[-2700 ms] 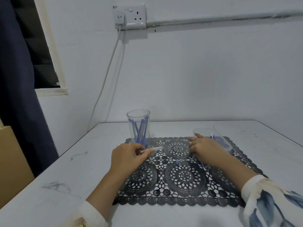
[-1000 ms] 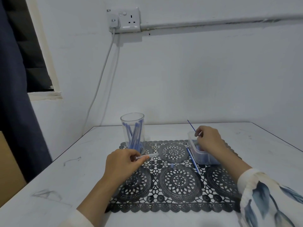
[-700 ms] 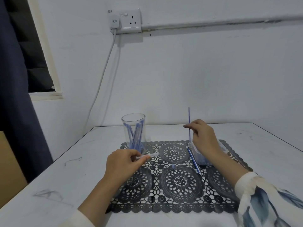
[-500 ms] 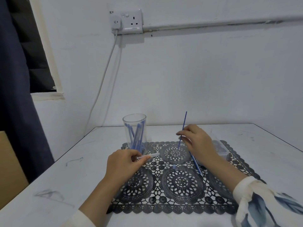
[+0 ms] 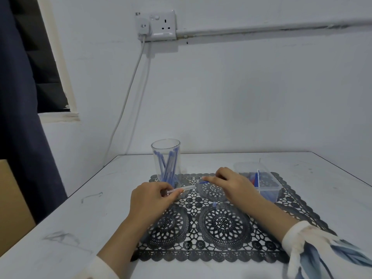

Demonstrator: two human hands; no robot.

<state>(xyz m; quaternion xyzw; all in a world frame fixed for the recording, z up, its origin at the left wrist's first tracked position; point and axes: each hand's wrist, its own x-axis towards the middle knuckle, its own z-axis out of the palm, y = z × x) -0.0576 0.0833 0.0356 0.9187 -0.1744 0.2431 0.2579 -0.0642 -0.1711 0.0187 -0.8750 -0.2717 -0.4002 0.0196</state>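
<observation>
Where the left hand (image 5: 150,200) pinches it between thumb and fingertips, the clear pen barrel (image 5: 182,189) lies almost level just above the black lace mat (image 5: 223,224), near the mat's far left corner, with its free end pointing right. From my remote seat I see the right hand (image 5: 231,183) curled round a thin blue refill (image 5: 201,182), whose tip points left at the barrel's free end. The two ends are just beside each other, and I cannot tell whether they touch. Most of the refill is hidden under the fingers.

Just beyond the left hand stands an upright clear glass (image 5: 166,158) on the mat's far left corner, holding a bunch of blue pens (image 5: 167,168) that lean against its wall. To the right of the right hand, a clear plastic container (image 5: 268,195) sits on the mat's far right part, with blue and red pieces inside that are too blurred for me to name. A small blue cap (image 5: 215,204) lies alone on the mat, nearer than both hands and between them.

The mat lies on a white table (image 5: 80,228) marked with a few dark scuffs. On the far wall a white socket (image 5: 163,25) has a plug in it, and its white cable (image 5: 128,87) drops behind the table. A dark curtain (image 5: 18,117) hangs at the left.
</observation>
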